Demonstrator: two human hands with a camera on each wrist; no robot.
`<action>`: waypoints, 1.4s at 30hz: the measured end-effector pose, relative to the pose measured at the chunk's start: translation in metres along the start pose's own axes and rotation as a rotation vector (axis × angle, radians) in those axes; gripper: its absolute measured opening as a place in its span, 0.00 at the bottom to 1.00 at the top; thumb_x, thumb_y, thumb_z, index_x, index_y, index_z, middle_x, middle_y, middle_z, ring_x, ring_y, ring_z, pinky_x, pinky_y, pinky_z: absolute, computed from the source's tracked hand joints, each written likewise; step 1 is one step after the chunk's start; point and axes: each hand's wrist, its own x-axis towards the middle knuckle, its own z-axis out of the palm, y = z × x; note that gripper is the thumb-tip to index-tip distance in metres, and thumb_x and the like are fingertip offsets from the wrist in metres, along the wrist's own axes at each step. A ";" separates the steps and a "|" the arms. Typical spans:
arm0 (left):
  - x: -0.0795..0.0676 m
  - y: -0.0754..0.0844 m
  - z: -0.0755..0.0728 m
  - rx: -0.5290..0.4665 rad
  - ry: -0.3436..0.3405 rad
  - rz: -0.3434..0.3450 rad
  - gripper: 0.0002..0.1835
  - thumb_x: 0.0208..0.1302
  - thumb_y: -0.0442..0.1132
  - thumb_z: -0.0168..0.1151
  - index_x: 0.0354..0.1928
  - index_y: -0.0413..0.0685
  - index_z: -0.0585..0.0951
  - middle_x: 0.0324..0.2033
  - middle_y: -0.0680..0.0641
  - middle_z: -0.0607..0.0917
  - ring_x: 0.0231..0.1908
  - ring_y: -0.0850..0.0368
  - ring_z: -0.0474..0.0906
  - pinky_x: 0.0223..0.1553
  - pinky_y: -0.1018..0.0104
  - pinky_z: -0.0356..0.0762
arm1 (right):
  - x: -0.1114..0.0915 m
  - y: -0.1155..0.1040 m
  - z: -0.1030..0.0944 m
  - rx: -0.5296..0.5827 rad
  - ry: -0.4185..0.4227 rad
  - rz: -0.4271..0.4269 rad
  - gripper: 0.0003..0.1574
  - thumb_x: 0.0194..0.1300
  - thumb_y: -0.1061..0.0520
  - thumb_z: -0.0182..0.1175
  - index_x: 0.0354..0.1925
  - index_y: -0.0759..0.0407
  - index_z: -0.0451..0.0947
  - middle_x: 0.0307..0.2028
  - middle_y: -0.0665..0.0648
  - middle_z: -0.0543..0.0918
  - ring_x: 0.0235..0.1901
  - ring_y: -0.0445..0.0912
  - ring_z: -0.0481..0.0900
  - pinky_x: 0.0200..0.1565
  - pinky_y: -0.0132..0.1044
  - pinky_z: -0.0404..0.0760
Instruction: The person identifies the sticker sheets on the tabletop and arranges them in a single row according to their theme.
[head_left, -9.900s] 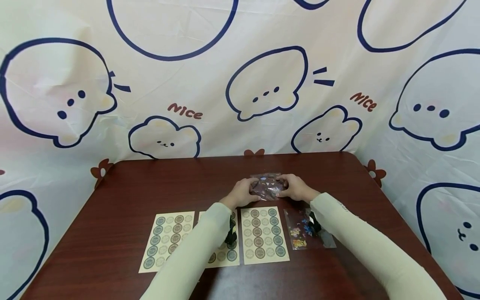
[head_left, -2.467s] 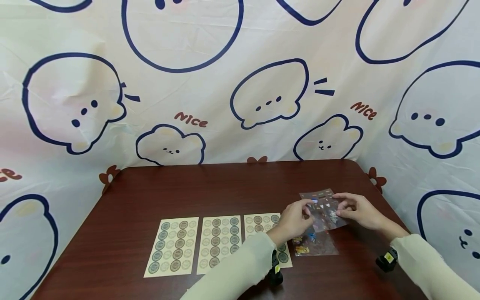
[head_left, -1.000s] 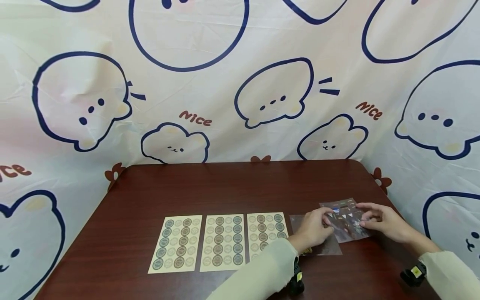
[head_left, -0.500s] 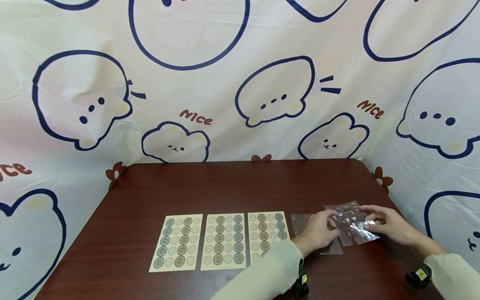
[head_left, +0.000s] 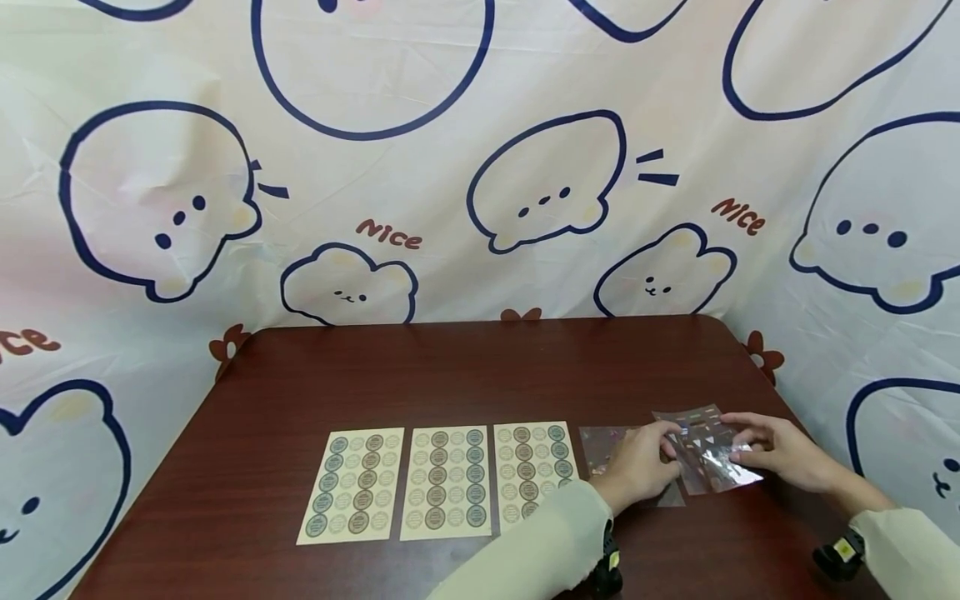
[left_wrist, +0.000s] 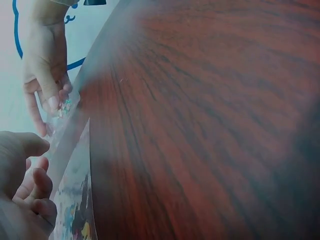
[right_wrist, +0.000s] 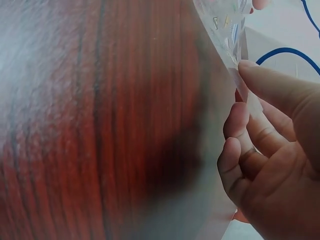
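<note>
A clear plastic packet [head_left: 712, 454] with small shiny colourful pieces is held between both hands at the right of the table. The right hand [head_left: 783, 450] pinches its right edge between thumb and fingers; the right wrist view shows the thumb pressing the packet's [right_wrist: 230, 30] corner. At the opposite edge, the left hand [head_left: 641, 462] has its fingers bent on the plastic. Below that hand lies a second clear packet [head_left: 596, 446], mostly hidden by it; coloured figures show in this packet [left_wrist: 75, 210] in the left wrist view. Whether the packets overlap I cannot tell.
Three cream sheets of round stickers lie in a row: a left sheet [head_left: 352, 483], a middle sheet [head_left: 446, 483] and a right sheet [head_left: 525, 450], the last partly under the left sleeve. The brown table [head_left: 465, 367] meets a printed cloth [head_left: 450, 275] behind.
Both hands have carried the packet from the far middle of the table to the right, past the second packet. Over the last half second it has barely shifted.
</note>
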 end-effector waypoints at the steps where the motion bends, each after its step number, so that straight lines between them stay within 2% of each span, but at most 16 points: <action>1: 0.000 0.000 0.001 0.013 0.001 0.001 0.26 0.61 0.37 0.70 0.61 0.63 0.80 0.32 0.63 0.83 0.21 0.73 0.67 0.32 0.80 0.67 | 0.000 -0.001 0.000 -0.007 0.002 0.003 0.30 0.66 0.68 0.63 0.61 0.81 0.66 0.31 0.48 0.86 0.24 0.37 0.74 0.24 0.33 0.71; 3: 0.000 0.000 0.001 0.040 0.004 0.005 0.26 0.61 0.37 0.70 0.61 0.64 0.80 0.32 0.64 0.83 0.22 0.74 0.68 0.38 0.79 0.71 | 0.000 -0.002 0.001 -0.017 0.005 0.012 0.31 0.65 0.68 0.64 0.61 0.82 0.65 0.31 0.48 0.86 0.23 0.37 0.73 0.23 0.34 0.69; 5: -0.001 -0.001 0.003 0.064 0.002 0.003 0.26 0.61 0.37 0.70 0.61 0.65 0.80 0.31 0.65 0.82 0.23 0.74 0.68 0.38 0.79 0.72 | 0.000 -0.003 0.002 -0.026 0.001 0.027 0.32 0.65 0.67 0.65 0.61 0.83 0.65 0.30 0.47 0.86 0.23 0.36 0.73 0.23 0.34 0.69; 8: -0.001 -0.001 0.004 0.092 0.003 0.000 0.27 0.59 0.37 0.70 0.61 0.66 0.80 0.30 0.66 0.81 0.24 0.75 0.67 0.35 0.80 0.70 | -0.001 -0.003 0.003 -0.044 -0.006 0.054 0.33 0.65 0.66 0.65 0.62 0.82 0.66 0.30 0.46 0.85 0.23 0.35 0.72 0.24 0.33 0.68; 9: -0.001 -0.001 0.005 0.100 0.002 -0.002 0.27 0.58 0.37 0.70 0.61 0.66 0.80 0.30 0.66 0.81 0.25 0.75 0.67 0.30 0.80 0.67 | -0.001 -0.003 0.003 -0.051 -0.006 0.060 0.33 0.64 0.66 0.66 0.62 0.81 0.66 0.30 0.45 0.85 0.23 0.34 0.73 0.25 0.32 0.69; 16: -0.002 -0.002 0.010 0.320 0.013 0.042 0.23 0.59 0.44 0.71 0.58 0.66 0.81 0.30 0.68 0.78 0.30 0.76 0.69 0.32 0.82 0.65 | -0.001 -0.002 0.003 -0.108 -0.029 0.106 0.35 0.63 0.64 0.68 0.62 0.81 0.67 0.30 0.49 0.84 0.25 0.33 0.75 0.28 0.30 0.73; 18: -0.002 -0.002 0.011 0.349 0.019 0.054 0.21 0.59 0.44 0.71 0.56 0.65 0.83 0.31 0.66 0.78 0.31 0.75 0.70 0.32 0.82 0.65 | -0.001 -0.001 0.003 -0.123 -0.034 0.123 0.36 0.63 0.63 0.68 0.63 0.80 0.67 0.30 0.50 0.84 0.24 0.34 0.74 0.28 0.30 0.74; 23: -0.004 -0.001 0.011 0.374 -0.009 0.072 0.20 0.61 0.45 0.69 0.57 0.63 0.84 0.36 0.63 0.80 0.33 0.73 0.72 0.33 0.80 0.68 | -0.001 0.001 0.003 -0.157 -0.029 0.118 0.35 0.62 0.62 0.69 0.62 0.78 0.69 0.29 0.48 0.79 0.24 0.33 0.71 0.27 0.31 0.72; 29: -0.005 0.001 0.012 0.413 -0.025 0.058 0.20 0.62 0.49 0.70 0.57 0.67 0.84 0.40 0.63 0.81 0.36 0.74 0.74 0.34 0.80 0.70 | -0.003 0.002 0.003 -0.181 -0.030 0.101 0.34 0.60 0.62 0.71 0.60 0.76 0.72 0.28 0.46 0.76 0.23 0.32 0.69 0.25 0.31 0.71; 36: -0.005 0.002 0.014 0.461 -0.015 0.046 0.20 0.61 0.51 0.70 0.57 0.71 0.84 0.42 0.64 0.81 0.40 0.73 0.76 0.35 0.79 0.73 | -0.004 0.000 0.004 -0.222 -0.022 0.151 0.33 0.59 0.60 0.72 0.58 0.73 0.74 0.29 0.49 0.74 0.20 0.33 0.65 0.23 0.31 0.69; 42: -0.004 0.003 0.016 0.467 -0.020 0.038 0.20 0.62 0.53 0.69 0.57 0.71 0.84 0.42 0.62 0.81 0.36 0.72 0.75 0.32 0.77 0.73 | -0.003 -0.003 0.003 -0.267 -0.018 0.196 0.33 0.58 0.60 0.73 0.59 0.71 0.75 0.32 0.53 0.74 0.20 0.34 0.64 0.24 0.31 0.69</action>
